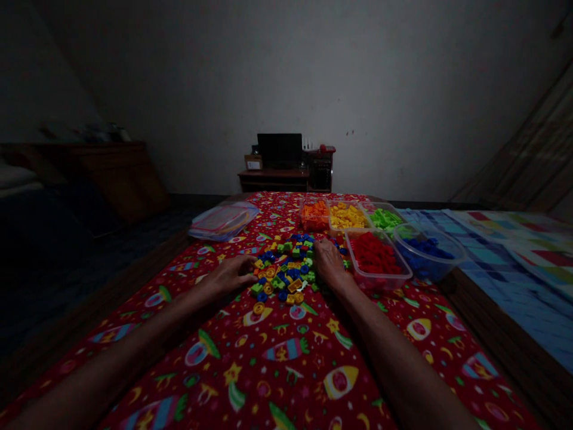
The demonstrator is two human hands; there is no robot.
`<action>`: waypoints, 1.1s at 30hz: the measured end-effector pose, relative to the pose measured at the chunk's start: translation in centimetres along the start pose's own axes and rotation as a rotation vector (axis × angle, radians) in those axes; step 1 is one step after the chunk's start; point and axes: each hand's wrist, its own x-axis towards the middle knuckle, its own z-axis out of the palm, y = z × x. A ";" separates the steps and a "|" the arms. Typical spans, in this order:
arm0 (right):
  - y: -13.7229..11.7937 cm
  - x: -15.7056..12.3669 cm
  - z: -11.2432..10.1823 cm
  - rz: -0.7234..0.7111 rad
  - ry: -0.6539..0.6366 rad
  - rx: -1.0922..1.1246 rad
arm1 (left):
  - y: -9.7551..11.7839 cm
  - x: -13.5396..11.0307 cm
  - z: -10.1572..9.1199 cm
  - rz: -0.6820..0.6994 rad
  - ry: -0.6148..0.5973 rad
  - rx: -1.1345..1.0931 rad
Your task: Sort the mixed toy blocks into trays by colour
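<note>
A loose pile of small toy building bricks (286, 270), yellow, blue, green and some orange, lies on a red patterned cloth (286, 388). At the pile's left edge is my left hand (228, 276), its thumb and fingers apart around the outermost bricks. My right hand (330, 264) rests at the pile's right side with its fingers curled downward. Its fingertips are mostly hidden, so what they hold cannot be made out. Just right of it stands a clear tub of red bricks (376, 254).
Behind the pile are clear tubs of orange bricks (315, 215), yellow bricks (347, 215) and green bricks (385, 219). A round tub of blue bricks (427, 249) stands far right. Stacked clear lids (224, 221) lie at the back left. A desk with a monitor (280, 149) is beyond.
</note>
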 end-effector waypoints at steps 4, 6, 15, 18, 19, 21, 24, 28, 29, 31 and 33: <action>0.0 0.0 0.0 0.002 0.010 0.001 | 1.1 0.2 0.6 0.031 0.033 0.045; -0.1 0.1 -0.2 0.004 -0.008 -0.003 | 1.4 0.2 0.6 0.021 0.048 0.018; -0.4 0.0 -0.6 0.026 -0.042 -0.019 | 2.0 0.7 -0.5 -0.096 -0.018 -0.398; -0.4 -0.1 -0.4 0.023 -0.036 -0.032 | 3.1 1.7 -0.5 -0.097 -0.016 -0.421; -0.4 -0.1 -0.3 0.028 -0.037 -0.035 | 3.4 2.3 -0.3 -0.078 -0.012 -0.415; -0.4 0.0 -0.3 0.036 -0.048 -0.031 | 3.7 3.8 0.2 -0.011 0.000 -0.385; -0.5 0.2 -0.4 0.036 -0.062 -0.023 | 4.0 6.8 1.0 0.102 0.015 -0.283; -0.5 0.2 -0.4 0.031 -0.052 -0.018 | 6.3 12.5 0.6 0.151 0.126 -0.140; -0.5 0.2 -0.4 0.030 -0.052 -0.016 | 7.2 14.2 0.3 0.145 0.153 -0.162; -0.5 0.1 -0.5 0.031 -0.055 -0.015 | 9.0 17.4 -0.3 0.116 0.196 -0.281; -0.4 0.2 -0.5 0.025 -0.058 -0.013 | 10.3 20.1 -0.9 0.120 0.200 -0.319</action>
